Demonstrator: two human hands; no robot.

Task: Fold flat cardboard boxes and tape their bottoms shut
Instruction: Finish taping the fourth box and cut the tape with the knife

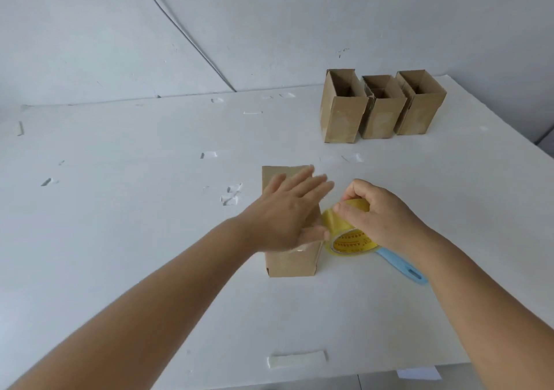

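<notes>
Head view: near the middle of the white surface [120, 239], the left hand [284, 212] lies flat with straight fingers on the cardboard box [289, 262], hiding most of its top. The right hand [380, 212] grips the yellow tape roll [344, 236], covering part of it and of a blue tool [404, 266] behind.

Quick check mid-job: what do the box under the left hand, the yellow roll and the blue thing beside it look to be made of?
Box: brown cardboard, matte, with a glossy strip on the face nearest the camera, probably clear tape. Yellow roll: translucent plastic tape, shiny, on a printed core. Blue thing: smooth, evenly coloured, probably moulded plastic; partly hidden, so its kind is unclear.
</notes>
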